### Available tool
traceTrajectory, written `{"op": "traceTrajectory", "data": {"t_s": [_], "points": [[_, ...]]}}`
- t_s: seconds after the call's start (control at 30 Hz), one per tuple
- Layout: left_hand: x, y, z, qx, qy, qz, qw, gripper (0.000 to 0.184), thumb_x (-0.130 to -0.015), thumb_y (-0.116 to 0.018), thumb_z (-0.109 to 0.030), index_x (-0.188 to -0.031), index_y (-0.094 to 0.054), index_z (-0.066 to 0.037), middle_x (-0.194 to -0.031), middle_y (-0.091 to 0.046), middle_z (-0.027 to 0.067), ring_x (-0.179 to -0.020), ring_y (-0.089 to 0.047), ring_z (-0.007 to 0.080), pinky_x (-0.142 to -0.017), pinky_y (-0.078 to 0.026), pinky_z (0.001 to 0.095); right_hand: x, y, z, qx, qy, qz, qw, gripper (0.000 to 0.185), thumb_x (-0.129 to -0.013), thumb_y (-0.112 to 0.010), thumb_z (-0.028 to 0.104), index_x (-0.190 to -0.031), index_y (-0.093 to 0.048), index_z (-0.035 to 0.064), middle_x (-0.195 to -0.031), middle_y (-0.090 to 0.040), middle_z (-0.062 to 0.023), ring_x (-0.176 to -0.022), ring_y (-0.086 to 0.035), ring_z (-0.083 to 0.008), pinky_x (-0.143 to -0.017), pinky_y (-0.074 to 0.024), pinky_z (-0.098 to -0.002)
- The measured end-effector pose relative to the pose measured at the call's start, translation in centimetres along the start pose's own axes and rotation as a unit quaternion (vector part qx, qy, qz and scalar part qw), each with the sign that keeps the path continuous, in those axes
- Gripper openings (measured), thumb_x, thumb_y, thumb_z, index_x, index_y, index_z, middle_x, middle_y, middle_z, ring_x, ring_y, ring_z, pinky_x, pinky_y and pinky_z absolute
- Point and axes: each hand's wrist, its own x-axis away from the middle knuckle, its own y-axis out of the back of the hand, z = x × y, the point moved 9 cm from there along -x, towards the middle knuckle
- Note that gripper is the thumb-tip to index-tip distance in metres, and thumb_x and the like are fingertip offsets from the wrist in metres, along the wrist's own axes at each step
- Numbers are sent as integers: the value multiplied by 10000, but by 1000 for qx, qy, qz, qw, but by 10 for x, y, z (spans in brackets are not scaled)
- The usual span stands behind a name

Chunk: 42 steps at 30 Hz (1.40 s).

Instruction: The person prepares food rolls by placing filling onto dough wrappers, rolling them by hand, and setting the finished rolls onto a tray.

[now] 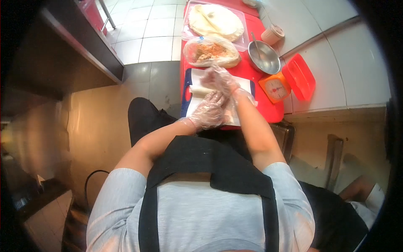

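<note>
Both my hands wear clear plastic gloves and meet over a white cutting board (194,105) with dark blue ends. My left hand (208,112) is at the near side of the board, its fingers curled together toward my right wrist; what they grip, if anything, is hidden. Just beyond it, my right hand (221,80) is smeared by motion, so its fingers are unclear. A pale rolled or folded piece (200,89) lies on the board beside my hands. Past the board sits a clear plastic bag (213,52) of orange-brown shredded filling.
At the far end of the red table (273,115), flat pale wraps (216,22) lie in a clear plastic tray (241,44). On the right stand a metal bowl (268,63) with a spoon, a lidded jar (273,34) and an orange scale (275,88) with a red pan (299,77). Another person's arm (359,187) shows lower right.
</note>
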Motion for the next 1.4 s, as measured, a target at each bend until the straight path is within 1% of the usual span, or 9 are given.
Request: {"op": "traceTrajectory", "data": {"t_s": [0.27, 0.5, 0.83, 0.93, 1.0, 1.03, 1.07, 1.23, 1.4], "points": [[-3, 6, -8, -23, -19, 5, 1000, 756, -855, -663, -426, -1396, -441, 52, -1380, -449, 212, -1313, -421, 412, -1159, -285, 503, 103, 173, 28, 130, -100, -143, 976, 598, -944, -560, 609, -890, -609, 15, -872, -695, -202, -756, -721, -305, -662, -616, -402], [-3, 5, -9, -53, -19, 21, 998, 775, -840, -681, -425, -1428, -423, 10, -1401, -429, 199, -1332, -403, 392, -1167, -273, 504, 64, 140, 34, 29, 62, -199, 978, 605, -965, -532, 598, -1007, -590, -3, -951, -679, -214, -807, -705, -298, -721, -591, -387], [-5, -2, -8, -53, -26, 26, 998, 831, -840, -687, -446, -1454, -381, 22, -1416, -406, 204, -1358, -357, 380, -1178, -235, 511, 29, 84, 17, -51, 42, -140, 988, 630, -996, -504, 552, -1113, -556, -64, -1003, -668, -243, -910, -686, -341, -797, -585, -428], [-5, 13, -16, -81, -48, -27, 995, 666, -848, -677, -369, -1379, -489, -15, -1338, -505, 164, -1280, -463, 341, -1110, -365, 473, 24, 98, 22, 45, 97, -168, 980, 564, -986, -534, 524, -1088, -616, -24, -982, -699, -185, -952, -676, -318, -854, -558, -400], [-8, 13, -1, -75, -68, -11, 995, 577, -847, -685, -295, -1363, -534, -86, -1289, -554, 136, -1190, -545, 329, -985, -466, 454, 40, 122, 47, 254, 200, -218, 921, 489, -979, -560, 487, -1050, -656, 13, -967, -707, -148, -948, -675, -308, -864, -541, -393], [-7, 16, 8, -72, -78, -1, 994, 542, -847, -688, -259, -1354, -557, -121, -1265, -578, 123, -1145, -586, 322, -923, -516, 445, 77, 100, 74, 494, 227, -249, 802, 315, -925, -644, 379, -977, -680, 71, -948, -699, -121, -919, -664, -328, -837, -524, -417], [-6, 46, 4, -77, -89, -57, 991, 394, -828, -694, -167, -1220, -654, -179, -1130, -653, 80, -983, -662, 294, -759, -569, 417, 101, 81, 79, 517, 298, -202, 777, 265, -901, -663, 342, -948, -676, 82, -924, -695, -117, -902, -662, -328, -820, -525, -423], [-2, 61, 49, -10, -69, -57, 996, 183, -826, -723, -122, -1008, -716, -143, -1006, -689, 92, -927, -673, 307, -772, -564, 406, 164, 25, 47, 653, 434, -118, 609, 109, -783, -732, 207, -846, -675, 140, -833, -676, -75, -831, -661, -295, -766, -534, -417], [-5, 66, 91, -70, -23, -18, 997, 184, -834, -728, -124, -1017, -723, -138, -967, -689, 109, -899, -671, 315, -787, -558, 403, 145, 46, 41, 667, 413, -145, 603, 111, -810, -727, 233, -893, -713, 161, -826, -668, -67, -813, -661, -279, -743, -536, -405]]}}
